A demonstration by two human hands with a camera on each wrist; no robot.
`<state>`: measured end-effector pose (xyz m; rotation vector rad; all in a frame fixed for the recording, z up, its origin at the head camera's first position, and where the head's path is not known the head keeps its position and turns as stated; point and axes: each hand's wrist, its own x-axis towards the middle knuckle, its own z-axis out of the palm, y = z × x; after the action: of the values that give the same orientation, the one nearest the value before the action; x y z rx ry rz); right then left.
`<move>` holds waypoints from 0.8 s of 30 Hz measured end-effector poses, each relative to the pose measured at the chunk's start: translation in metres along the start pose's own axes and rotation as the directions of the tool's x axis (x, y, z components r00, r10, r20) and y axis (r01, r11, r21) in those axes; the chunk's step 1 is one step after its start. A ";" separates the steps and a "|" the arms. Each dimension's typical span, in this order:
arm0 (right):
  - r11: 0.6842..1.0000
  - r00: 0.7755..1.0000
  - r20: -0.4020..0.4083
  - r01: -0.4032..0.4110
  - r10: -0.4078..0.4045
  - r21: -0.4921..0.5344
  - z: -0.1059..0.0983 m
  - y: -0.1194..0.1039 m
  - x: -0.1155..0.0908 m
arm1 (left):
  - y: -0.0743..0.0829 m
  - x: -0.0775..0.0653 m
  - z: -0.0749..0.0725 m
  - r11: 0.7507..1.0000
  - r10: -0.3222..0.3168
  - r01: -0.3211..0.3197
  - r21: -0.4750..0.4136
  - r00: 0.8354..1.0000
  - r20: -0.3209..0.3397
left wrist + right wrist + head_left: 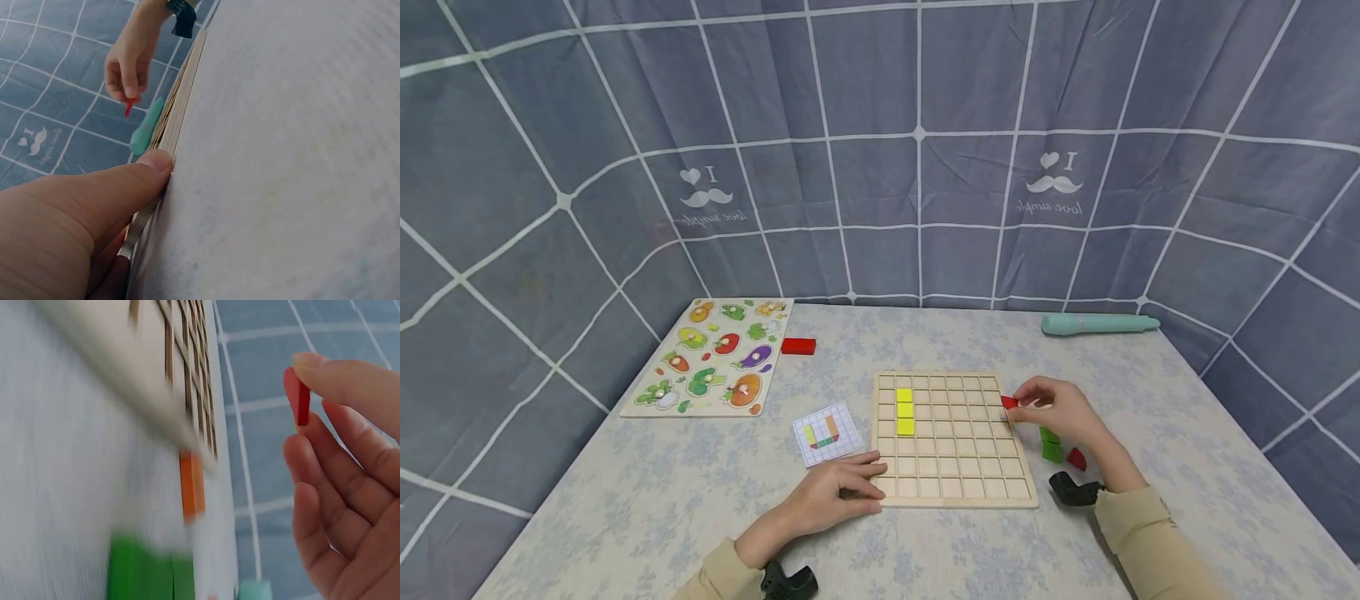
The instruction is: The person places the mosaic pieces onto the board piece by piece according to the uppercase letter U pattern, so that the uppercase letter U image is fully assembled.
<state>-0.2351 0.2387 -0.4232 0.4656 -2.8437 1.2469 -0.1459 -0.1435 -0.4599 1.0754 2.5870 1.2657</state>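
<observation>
A wooden grid board [958, 482] lies flat with several yellow squares [906, 412] in a column near its left side. My left hand [831, 496] rests at the board's lower left edge, thumb and fingertips touching the rim. At the right edge my right hand [1060, 408] pinches a small red piece [297, 397] between thumb and fingertips, held up off the table. Below that hand lie green pieces [1050, 446] and another red piece [1077, 458]. An orange piece [192, 486] sits beside the board's edge in the right wrist view.
Left of the board lies a card [827, 433] printed with a coloured pattern. A vegetable puzzle board [715, 358] is at the back left, with a red block [798, 346] beside it. A teal tube-like object [1097, 324] lies at the back right, before the blue curtain [865, 183].
</observation>
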 end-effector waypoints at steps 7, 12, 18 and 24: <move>0.994 0.995 0.015 0.101 -0.102 0.049 0.026 -0.028 0.004 | 0.001 0.000 0.000 0.999 -0.038 0.038 -0.013 0.999 0.010; 0.990 0.990 0.068 0.121 -0.126 0.067 0.045 -0.044 0.012 | 0.001 0.000 0.000 0.999 -0.038 0.038 -0.016 0.999 0.007; 0.987 0.981 0.127 0.140 -0.149 0.080 0.064 -0.062 0.021 | 0.001 0.001 0.000 0.999 -0.033 0.033 -0.017 0.999 0.009; 0.986 0.973 0.169 0.147 -0.158 0.074 0.080 -0.081 0.024 | 0.002 0.001 -0.001 0.999 -0.042 0.043 -0.013 0.999 0.013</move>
<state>-0.2271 0.1226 -0.4169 0.8175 -2.8470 1.3297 -0.1462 -0.1423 -0.4576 1.0174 2.5741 1.2603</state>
